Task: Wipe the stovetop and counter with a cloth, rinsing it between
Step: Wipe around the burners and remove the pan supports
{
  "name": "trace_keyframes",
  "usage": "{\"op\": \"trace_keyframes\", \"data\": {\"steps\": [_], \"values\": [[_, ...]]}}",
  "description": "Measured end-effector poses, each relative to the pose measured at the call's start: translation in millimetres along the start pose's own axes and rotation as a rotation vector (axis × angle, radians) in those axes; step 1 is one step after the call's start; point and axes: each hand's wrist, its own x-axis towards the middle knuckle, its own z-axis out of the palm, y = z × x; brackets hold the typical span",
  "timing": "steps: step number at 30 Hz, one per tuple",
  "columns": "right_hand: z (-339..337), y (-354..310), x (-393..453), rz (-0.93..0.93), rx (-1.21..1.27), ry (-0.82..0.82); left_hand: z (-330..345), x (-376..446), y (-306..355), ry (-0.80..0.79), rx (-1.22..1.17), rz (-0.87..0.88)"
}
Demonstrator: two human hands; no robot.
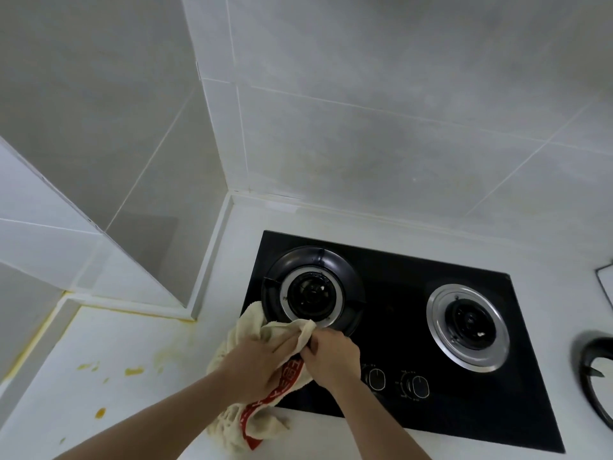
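A black glass stovetop (394,330) with two burners is set into the white counter (109,413). A cream cloth (252,330) with a red printed band lies bunched at the stove's front left corner. My left hand (255,368) grips the cloth's middle. My right hand (331,358) pinches a fold of the same cloth just in front of the left burner (311,292). The left burner carries its black pan support; the right burner (469,327) shows only a bare steel ring.
Yellow stains (132,371) dot the counter left of the stove. A black pan support (597,376) lies on the counter at the right edge. Two knobs (394,381) sit at the stove's front. Grey tiled walls close the back and left, with a boxed corner (185,260).
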Motion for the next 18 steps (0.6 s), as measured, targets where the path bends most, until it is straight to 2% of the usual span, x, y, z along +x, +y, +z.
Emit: {"op": "trace_keyframes", "data": {"steps": [1,5,9,11,13,14,16,18], "values": [[0,2,-1,-0.008,0.007,0.007,-2,1,2,-0.006,-0.003,-0.011],[-1,3,-2,0.005,0.024,0.032,-35,22,0,-0.208,0.026,-0.079],[-1,4,1,0.041,0.099,0.0,-67,32,-31,-0.261,0.26,-0.305],[1,5,1,0.037,0.147,-0.015,-73,39,-19,-0.242,0.196,-0.37],[3,7,3,0.026,0.178,-0.018,-59,35,15,-0.215,0.019,-0.319],[3,8,4,0.025,0.186,-0.017,-51,31,26,-0.25,-0.034,-0.264],[1,10,4,0.039,0.192,-0.015,-42,28,12,-0.265,-0.055,-0.238],[1,11,3,0.055,0.179,-0.018,-51,31,-20,-0.241,-0.01,-0.354]]}}
